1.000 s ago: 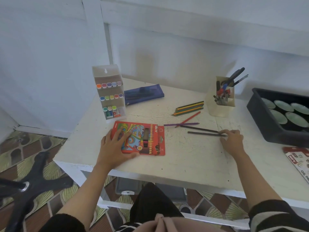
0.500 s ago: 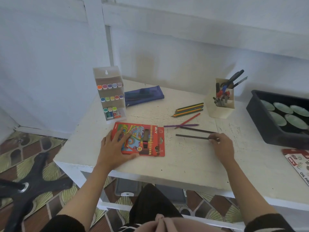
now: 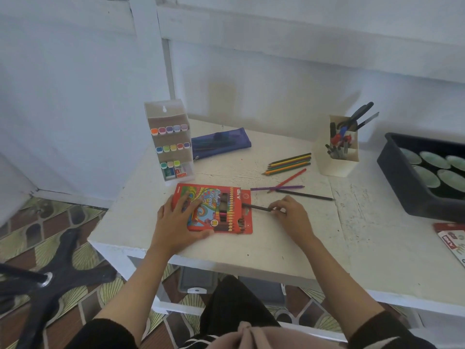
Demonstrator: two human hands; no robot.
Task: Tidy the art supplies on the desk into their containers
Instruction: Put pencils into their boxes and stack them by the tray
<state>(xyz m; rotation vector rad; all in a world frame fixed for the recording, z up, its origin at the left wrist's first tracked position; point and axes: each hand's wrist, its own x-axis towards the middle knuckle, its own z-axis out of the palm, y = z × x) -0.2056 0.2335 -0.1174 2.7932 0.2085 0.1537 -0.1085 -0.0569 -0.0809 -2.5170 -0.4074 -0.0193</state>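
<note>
Your right hand [image 3: 292, 217] is pinching the rear end of a thin dark coloured pencil [image 3: 256, 207] between curled fingertips and thumb. The pencil's tip is touching the right edge of the flat red cardboard pencil box [image 3: 216, 197].

Your left hand [image 3: 176, 222] is pressing on that box with fingers straight and spread, the thumb lying along its near edge. The box is lying flat near the front of the white wooden desk [image 3: 276, 248], and its window is showing a row of coloured pencils inside.

Beyond the box, a loose black pencil [image 3: 304, 195], a purple pencil [image 3: 276, 188] and a red pencil [image 3: 289, 178] are crossing one another, and a bundle of mixed pencils [image 3: 289, 163] is lying just behind them.

The cream desk holder [image 3: 337, 162] is holding pens and black-handled scissors. The clear tiered marker rack [image 3: 171, 117] is carrying three rows of capped markers. A blue fabric pouch [image 3: 221, 143] is lying beside it. The black plastic tray [image 3: 397, 182] at your right is holding pale green round discs [image 3: 432, 159].
</note>
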